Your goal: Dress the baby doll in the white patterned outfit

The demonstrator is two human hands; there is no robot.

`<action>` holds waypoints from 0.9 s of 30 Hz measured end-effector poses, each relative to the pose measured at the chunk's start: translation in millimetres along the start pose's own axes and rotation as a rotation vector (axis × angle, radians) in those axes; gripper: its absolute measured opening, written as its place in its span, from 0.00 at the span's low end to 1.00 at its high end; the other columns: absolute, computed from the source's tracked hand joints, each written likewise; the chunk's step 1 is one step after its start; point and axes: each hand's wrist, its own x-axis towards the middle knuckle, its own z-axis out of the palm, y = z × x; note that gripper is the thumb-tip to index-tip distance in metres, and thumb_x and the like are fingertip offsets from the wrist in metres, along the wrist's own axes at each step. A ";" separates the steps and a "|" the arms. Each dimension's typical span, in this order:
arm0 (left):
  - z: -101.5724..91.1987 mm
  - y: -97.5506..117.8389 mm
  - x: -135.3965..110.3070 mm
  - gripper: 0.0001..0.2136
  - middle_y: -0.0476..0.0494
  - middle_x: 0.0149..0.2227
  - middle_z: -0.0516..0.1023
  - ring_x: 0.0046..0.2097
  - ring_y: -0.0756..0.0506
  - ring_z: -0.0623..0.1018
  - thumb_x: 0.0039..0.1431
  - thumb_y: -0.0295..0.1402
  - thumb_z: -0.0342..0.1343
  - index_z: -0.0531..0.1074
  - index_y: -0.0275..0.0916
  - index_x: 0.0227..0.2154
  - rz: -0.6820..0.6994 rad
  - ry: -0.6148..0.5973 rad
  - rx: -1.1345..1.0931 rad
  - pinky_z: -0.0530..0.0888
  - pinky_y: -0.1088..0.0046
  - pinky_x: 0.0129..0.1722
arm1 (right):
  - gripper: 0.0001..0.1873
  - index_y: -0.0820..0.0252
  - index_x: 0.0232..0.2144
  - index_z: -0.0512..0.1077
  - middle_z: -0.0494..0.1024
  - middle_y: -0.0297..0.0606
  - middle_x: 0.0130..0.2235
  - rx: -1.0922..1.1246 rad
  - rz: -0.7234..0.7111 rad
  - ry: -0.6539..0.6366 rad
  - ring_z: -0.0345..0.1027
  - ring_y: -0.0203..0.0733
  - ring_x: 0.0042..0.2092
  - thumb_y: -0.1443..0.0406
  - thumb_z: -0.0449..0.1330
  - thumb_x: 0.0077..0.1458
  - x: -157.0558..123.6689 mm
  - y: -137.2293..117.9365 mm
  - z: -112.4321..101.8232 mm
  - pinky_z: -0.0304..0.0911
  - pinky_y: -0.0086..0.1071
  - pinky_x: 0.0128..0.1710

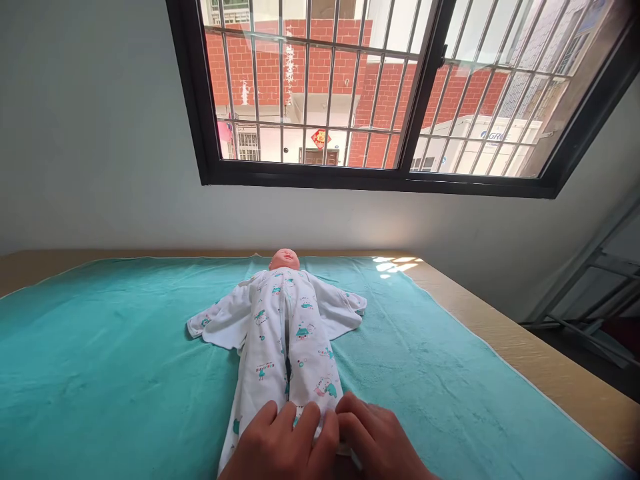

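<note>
A baby doll (285,259) lies on its back, with only its head showing. White baby clothes (273,327), printed with small green and pink pictures, cover its body. The sleeves spread out to both sides, and a narrow dark gap runs down the middle. At the lower end of the clothes, my left hand (290,441) has its fingers bent down onto the fabric. Beside it, my right hand (377,437) is closed on the lower right edge, thumb and fingers together. The two hands nearly touch. My fingertips are partly hidden, as is the bottom of the clothes.
A turquoise blanket (125,373) lies under the doll on a wooden table (493,320). Behind stands a grey wall (100,133) with a barred, black-framed window (305,177). At the right, a metal frame (590,280) is beyond the table edge.
</note>
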 end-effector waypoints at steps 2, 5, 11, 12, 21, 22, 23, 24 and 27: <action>-0.9 -1.3 1.0 0.09 0.49 0.25 0.75 0.20 0.47 0.71 0.60 0.25 0.46 0.68 0.35 0.40 -0.031 -0.002 -0.006 0.59 0.66 0.20 | 0.05 0.56 0.31 0.58 0.67 0.32 0.28 -0.006 0.000 0.011 0.59 0.33 0.25 0.69 0.50 0.59 0.0 -1.0 0.6 0.51 0.26 0.23; -1.1 -3.7 0.3 0.09 0.49 0.27 0.75 0.21 0.47 0.71 0.60 0.27 0.46 0.67 0.36 0.42 -0.068 -0.016 -0.016 0.60 0.66 0.20 | 0.05 0.56 0.31 0.57 0.66 0.31 0.28 -0.016 0.018 0.014 0.57 0.33 0.25 0.70 0.49 0.58 -1.9 -2.2 2.2 0.50 0.25 0.22; -2.5 -8.9 -4.4 0.13 0.53 0.31 0.74 0.25 0.47 0.73 0.52 0.30 0.59 0.64 0.43 0.39 -0.128 -0.311 -0.118 0.61 0.69 0.20 | 0.09 0.55 0.30 0.57 0.64 0.30 0.31 -0.016 0.195 -0.054 0.56 0.31 0.24 0.74 0.52 0.51 -10.4 -4.3 15.3 0.47 0.26 0.22; -2.1 -8.7 -5.6 0.13 0.53 0.31 0.74 0.25 0.47 0.73 0.51 0.31 0.60 0.63 0.44 0.38 -0.119 -0.325 -0.113 0.61 0.69 0.20 | 0.11 0.55 0.30 0.57 0.65 0.30 0.31 -0.005 0.236 -0.074 0.57 0.31 0.25 0.75 0.52 0.49 -11.5 -4.4 18.2 0.48 0.26 0.22; 1.8 -0.3 -13.2 0.12 0.50 0.34 0.78 0.24 0.46 0.73 0.54 0.29 0.57 0.66 0.44 0.41 -0.018 -0.214 0.037 0.62 0.68 0.20 | 0.14 0.56 0.26 0.56 0.67 0.31 0.30 0.449 0.380 -0.242 0.57 0.32 0.28 0.76 0.53 0.38 0.3 -1.0 6.6 0.53 0.23 0.25; 1.3 -0.3 -12.1 0.11 0.49 0.35 0.79 0.23 0.46 0.73 0.54 0.28 0.55 0.66 0.44 0.41 -0.005 -0.183 0.063 0.61 0.67 0.20 | 0.13 0.56 0.26 0.55 0.67 0.30 0.30 0.487 0.380 -0.232 0.56 0.32 0.28 0.76 0.53 0.38 0.8 -0.9 4.1 0.53 0.22 0.25; 1.2 -0.4 -10.6 0.10 0.48 0.36 0.79 0.22 0.46 0.72 0.55 0.27 0.54 0.66 0.44 0.40 0.005 -0.147 0.085 0.60 0.67 0.20 | 0.13 0.56 0.26 0.55 0.67 0.30 0.30 0.514 0.368 -0.219 0.56 0.32 0.28 0.75 0.52 0.39 0.5 -0.7 2.3 0.53 0.22 0.25; 1.5 -0.5 -8.8 0.09 0.47 0.36 0.80 0.22 0.46 0.72 0.55 0.26 0.52 0.66 0.43 0.39 0.014 -0.105 0.101 0.60 0.67 0.21 | 0.12 0.56 0.27 0.55 0.67 0.30 0.30 0.532 0.344 -0.210 0.56 0.32 0.28 0.75 0.53 0.41 -0.2 -0.6 1.3 0.53 0.22 0.26; 4.5 0.3 -2.1 0.08 0.44 0.32 0.79 0.20 0.47 0.70 0.57 0.22 0.46 0.66 0.40 0.33 0.009 0.070 0.125 0.56 0.66 0.21 | 0.10 0.56 0.28 0.55 0.66 0.29 0.29 0.512 0.237 -0.154 0.56 0.31 0.28 0.72 0.54 0.48 -2.6 -1.1 0.6 0.54 0.22 0.26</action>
